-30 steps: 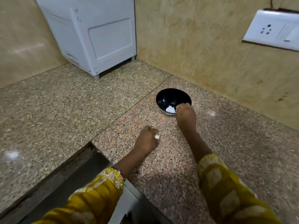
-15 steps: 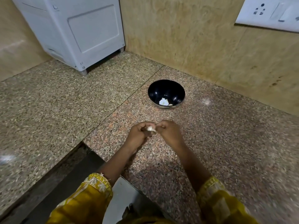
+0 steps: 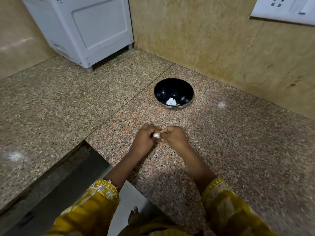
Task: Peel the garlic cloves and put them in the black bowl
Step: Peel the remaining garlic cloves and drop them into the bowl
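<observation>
A small whitish garlic clove sits between my two hands above the speckled granite counter. My left hand curls its fingers round the clove from the left. My right hand pinches the clove's right end with its fingertips. Further back stands the black bowl, with a pale garlic piece lying at its bottom. Both hands are a short way in front of the bowl and apart from it.
A white appliance stands on feet at the back left corner. Beige tiled walls close the counter behind and to the right, with a white socket plate high up. The counter edge drops to a dark gap at the lower left.
My right hand has drawn back from the bowl's rim and joined my left hand on the clove. The view has tilted down slightly.
</observation>
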